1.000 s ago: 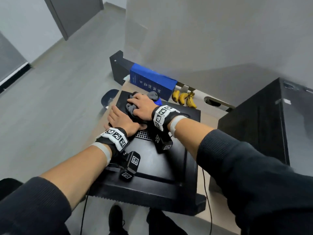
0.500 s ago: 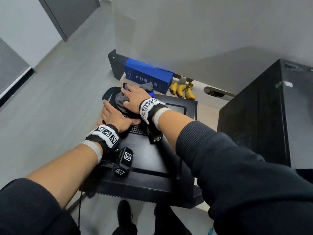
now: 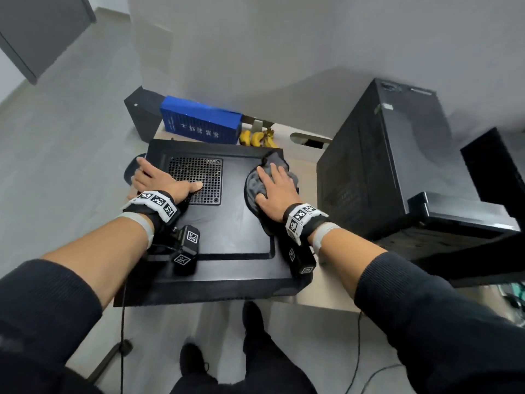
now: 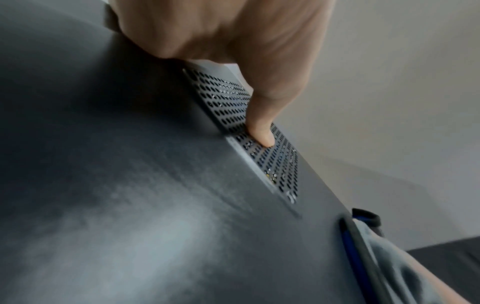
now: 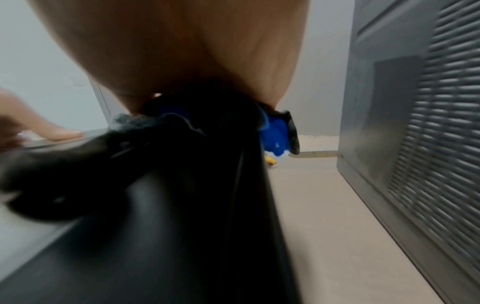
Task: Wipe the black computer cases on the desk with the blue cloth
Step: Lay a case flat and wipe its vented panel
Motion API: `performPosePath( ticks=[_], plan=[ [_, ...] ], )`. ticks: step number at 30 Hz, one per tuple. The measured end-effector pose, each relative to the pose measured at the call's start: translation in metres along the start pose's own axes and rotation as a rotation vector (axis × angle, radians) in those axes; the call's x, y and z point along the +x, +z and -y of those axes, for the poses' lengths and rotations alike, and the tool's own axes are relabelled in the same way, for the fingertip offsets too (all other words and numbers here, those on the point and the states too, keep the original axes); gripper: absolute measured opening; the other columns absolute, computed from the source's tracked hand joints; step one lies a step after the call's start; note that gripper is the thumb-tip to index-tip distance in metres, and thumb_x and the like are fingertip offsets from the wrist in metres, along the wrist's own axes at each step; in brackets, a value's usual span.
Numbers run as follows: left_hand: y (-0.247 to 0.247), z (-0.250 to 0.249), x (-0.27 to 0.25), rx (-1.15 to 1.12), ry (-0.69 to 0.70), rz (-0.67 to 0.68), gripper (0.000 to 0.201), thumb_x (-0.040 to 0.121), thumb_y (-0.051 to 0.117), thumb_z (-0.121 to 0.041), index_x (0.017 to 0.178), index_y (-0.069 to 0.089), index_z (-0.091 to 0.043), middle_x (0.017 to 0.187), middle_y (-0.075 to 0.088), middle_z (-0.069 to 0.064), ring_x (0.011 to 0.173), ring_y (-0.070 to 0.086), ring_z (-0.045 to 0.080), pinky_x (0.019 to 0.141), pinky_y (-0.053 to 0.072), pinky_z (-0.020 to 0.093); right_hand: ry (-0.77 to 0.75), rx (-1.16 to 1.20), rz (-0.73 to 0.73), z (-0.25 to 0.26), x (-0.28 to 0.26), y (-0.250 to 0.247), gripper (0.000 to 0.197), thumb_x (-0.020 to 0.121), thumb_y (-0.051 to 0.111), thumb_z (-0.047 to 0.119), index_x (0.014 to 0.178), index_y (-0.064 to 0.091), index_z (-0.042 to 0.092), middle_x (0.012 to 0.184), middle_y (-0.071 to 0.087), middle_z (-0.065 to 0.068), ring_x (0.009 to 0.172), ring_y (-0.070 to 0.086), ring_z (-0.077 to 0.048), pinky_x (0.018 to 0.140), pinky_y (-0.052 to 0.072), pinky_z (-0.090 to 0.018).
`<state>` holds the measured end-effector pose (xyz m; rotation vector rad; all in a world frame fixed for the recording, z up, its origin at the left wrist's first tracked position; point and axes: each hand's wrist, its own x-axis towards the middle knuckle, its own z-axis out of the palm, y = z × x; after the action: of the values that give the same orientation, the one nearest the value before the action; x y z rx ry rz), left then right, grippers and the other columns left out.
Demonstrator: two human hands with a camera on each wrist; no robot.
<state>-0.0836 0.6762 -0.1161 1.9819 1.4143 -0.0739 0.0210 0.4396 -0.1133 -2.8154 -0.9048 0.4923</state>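
A black computer case lies flat on the desk, with a vent grille in its top panel. My left hand rests on its far-left part; the fingers reach the left edge and the thumb presses on the grille. My right hand lies flat, fingers straight, on the cloth near the case's right edge. The cloth looks grey from above and shows blue in the right wrist view. A second black case stands upright to the right.
Behind the flat case are a blue box and bananas. A black box stands at the desk's back-left corner. A strip of bare desk separates the two cases. More black equipment sits at the far right.
My right hand has slid the cloth from the case's far-left area across to its right side. The left hand has stayed at the left edge, and its thumb now lies on the grille.
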Motion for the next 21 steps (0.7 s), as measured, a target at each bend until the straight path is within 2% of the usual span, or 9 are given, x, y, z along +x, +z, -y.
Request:
performPosePath(
  ticks=[2,6,8,11,14,17,21],
  plan=[
    [-0.002,-0.004,-0.006,-0.003,0.004,-0.003,0.149,0.059,0.089,-0.055,0.157,-0.015,-0.015,0.165,-0.001,0.014,0.153,-0.004,0.03,0.123,0.002,0.052,-0.018,0.009,-0.001,0.004,-0.034,0.011,0.073,0.091,0.045,0.033,0.156,0.014,0.024,0.164,0.003,-0.012,0.151,0.003,-0.03,0.122,0.006,-0.048],
    [-0.01,0.004,-0.019,0.033,-0.031,-0.005,0.147,0.057,0.086,-0.064,0.158,-0.008,-0.013,0.164,0.006,0.017,0.152,0.006,0.034,0.124,0.007,0.051,-0.063,0.062,-0.005,0.004,-0.097,0.029,0.071,0.089,0.041,0.03,0.156,0.019,0.023,0.163,0.011,-0.011,0.151,0.007,-0.029,0.121,0.013,-0.05],
    [-0.014,0.014,-0.028,0.015,-0.047,0.028,0.141,0.062,0.085,-0.061,0.158,-0.005,-0.01,0.164,0.009,0.017,0.152,0.011,0.035,0.123,0.012,0.052,-0.09,0.093,0.0,0.004,-0.124,0.035,0.068,0.09,0.04,0.027,0.155,0.022,0.021,0.163,0.014,-0.009,0.151,0.008,-0.027,0.122,0.012,-0.048],
    [-0.022,0.028,-0.048,0.024,-0.086,0.09,0.135,0.071,0.083,-0.055,0.158,-0.01,-0.009,0.165,0.007,0.018,0.152,0.009,0.038,0.123,0.011,0.053,-0.125,0.111,0.026,0.004,-0.15,0.037,0.066,0.092,0.041,0.025,0.155,0.021,0.019,0.163,0.013,-0.01,0.151,0.007,-0.027,0.122,0.008,-0.042],
    [-0.017,0.035,-0.058,0.035,-0.102,0.073,0.138,0.069,0.083,-0.055,0.158,-0.012,-0.011,0.165,0.002,0.016,0.153,0.004,0.036,0.124,0.007,0.052,-0.16,0.06,0.039,-0.005,-0.135,0.034,0.07,0.09,0.039,0.029,0.156,0.016,0.02,0.164,0.007,-0.011,0.151,0.005,-0.03,0.122,0.011,-0.045],
    [-0.005,0.042,-0.068,0.065,-0.14,-0.002,0.141,0.065,0.083,-0.061,0.158,-0.01,-0.011,0.165,0.001,0.016,0.153,0.0,0.035,0.124,0.003,0.051,-0.147,-0.014,0.052,-0.01,-0.091,0.029,0.07,0.094,0.043,0.03,0.157,0.012,0.024,0.164,0.002,-0.013,0.151,0.001,-0.032,0.122,0.01,-0.048],
    [0.003,0.055,-0.08,0.096,-0.212,-0.054,0.146,0.058,0.081,-0.069,0.158,-0.011,-0.015,0.163,0.002,0.019,0.152,-0.002,0.036,0.122,0.001,0.056,-0.111,-0.064,0.068,-0.009,-0.046,0.014,0.072,0.093,0.04,0.038,0.157,0.009,0.028,0.164,0.0,-0.012,0.151,0.0,-0.031,0.122,0.008,-0.047]
  ],
)
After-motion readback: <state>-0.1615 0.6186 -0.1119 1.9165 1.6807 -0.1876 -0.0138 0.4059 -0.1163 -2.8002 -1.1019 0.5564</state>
